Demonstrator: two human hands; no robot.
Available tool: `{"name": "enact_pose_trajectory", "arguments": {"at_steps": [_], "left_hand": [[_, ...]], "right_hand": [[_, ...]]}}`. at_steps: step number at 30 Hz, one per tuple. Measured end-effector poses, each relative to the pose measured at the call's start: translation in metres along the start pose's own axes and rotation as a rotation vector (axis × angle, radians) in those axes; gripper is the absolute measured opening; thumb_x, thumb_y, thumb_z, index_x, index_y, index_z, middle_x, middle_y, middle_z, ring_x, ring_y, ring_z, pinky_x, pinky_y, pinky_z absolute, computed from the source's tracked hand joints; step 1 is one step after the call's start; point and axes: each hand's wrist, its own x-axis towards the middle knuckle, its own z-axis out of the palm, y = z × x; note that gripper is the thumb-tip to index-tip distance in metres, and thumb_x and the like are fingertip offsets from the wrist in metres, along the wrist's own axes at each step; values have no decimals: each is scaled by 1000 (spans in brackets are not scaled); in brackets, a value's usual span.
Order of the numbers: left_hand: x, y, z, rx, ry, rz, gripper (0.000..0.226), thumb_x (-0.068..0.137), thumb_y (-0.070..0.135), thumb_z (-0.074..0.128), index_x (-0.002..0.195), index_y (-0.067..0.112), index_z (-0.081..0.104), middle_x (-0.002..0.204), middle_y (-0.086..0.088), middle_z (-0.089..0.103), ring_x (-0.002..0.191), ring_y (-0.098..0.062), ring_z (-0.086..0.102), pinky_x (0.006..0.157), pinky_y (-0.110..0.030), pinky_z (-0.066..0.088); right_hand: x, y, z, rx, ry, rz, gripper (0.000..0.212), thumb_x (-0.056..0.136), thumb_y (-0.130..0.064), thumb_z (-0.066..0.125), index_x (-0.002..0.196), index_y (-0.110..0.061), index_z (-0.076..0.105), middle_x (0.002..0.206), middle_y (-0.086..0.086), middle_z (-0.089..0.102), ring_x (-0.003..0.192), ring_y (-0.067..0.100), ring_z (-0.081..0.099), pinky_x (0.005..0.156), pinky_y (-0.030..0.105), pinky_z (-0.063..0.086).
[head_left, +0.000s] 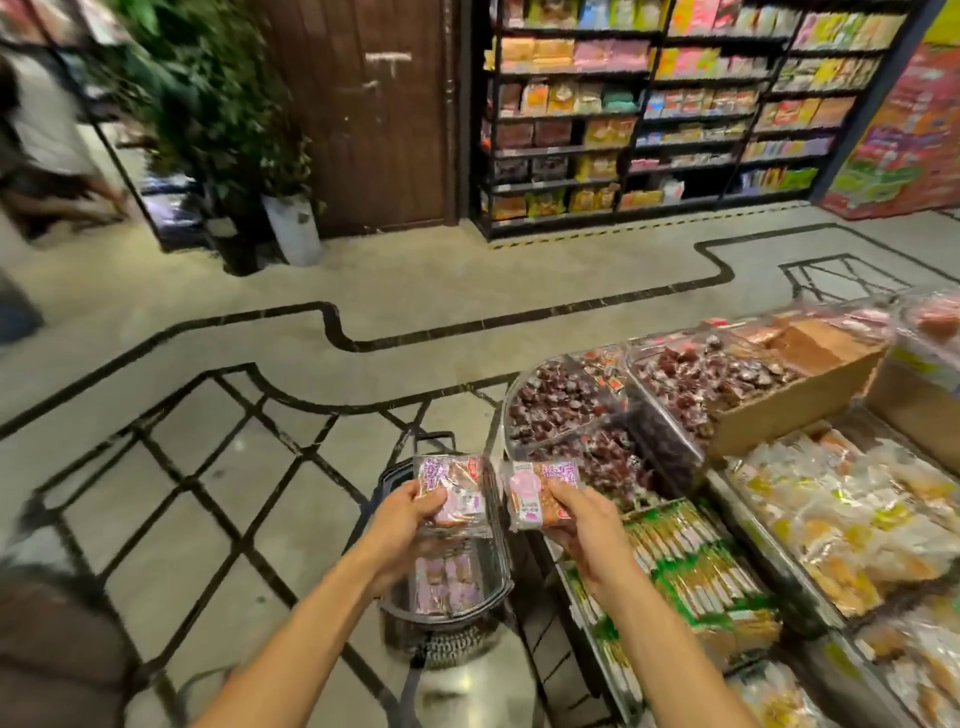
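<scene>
Several tiers of stocked shelving (649, 114) fill the far right wall, and a leafy potted plant (218, 104) stands far left beside a brown door. Along the near right runs a low display stand. It holds a clear tray of dark red wrapped sweets (561, 410), a cardboard box (789, 400) behind that, a bin of pale yellow packs (841, 499) and a bin of green-and-orange bars (691, 566) nearest the arms. A dark shopping basket (505, 566) sits on the floor just left of the stand, with a few pink-and-purple packets (447, 577) lying in its bottom.

Directly above the basket the left hand (410, 512) grips the left packet (454, 488), thumb on its upper face and fingers curled beneath. Just to the right, over the basket's right rim, the right hand (582, 525) pinches the right packet (535, 491) at its near edge. The thumb lies on top; the fingers underneath are hidden. The two packets are close together but apart.

Each packet looks light, and its thin glossy film is likely to be slippery and to crinkle. The contents seem flat and may crush or crumble under a hard squeeze. The safest hold is probably across the broad faces or at the sealed margin, with gentle pressure, and a low release into the basket rather than a drop
</scene>
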Motion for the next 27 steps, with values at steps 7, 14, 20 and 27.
{"name": "enact_pose_trajectory", "arguments": {"at_steps": [7,14,20,27], "left_hand": [[44,8,-28,-88,71,3,32,105,16,58,135,7,53,118,-20,75,110,-37,73,95,-52,59],[94,4,-59,-183,201,-63,32,106,13,57,138,10,54,119,-18,76,108,-35,74,79,-40,64],[152,-11,-109,-195,273,-153,33,104,12,60,137,10,54,118,-14,77,106,-30,76,81,-42,64],[240,-39,-162,-150,249,-235,35,102,17,63,137,12,57,115,-10,78,100,-28,77,82,-41,63]], "right_hand": [[70,-3,33,-128,-117,-8,21,100,-23,68,104,-3,73,103,17,78,88,25,75,81,40,63],[150,17,65,-240,-138,26,40,88,-51,78,105,-15,78,105,8,79,102,32,74,101,61,53],[229,95,76,-282,-169,130,69,75,-74,79,101,-11,67,110,7,76,106,31,71,102,62,51],[253,120,121,-241,-22,285,33,96,-31,75,113,-2,70,109,22,76,93,29,75,77,40,62]]}}
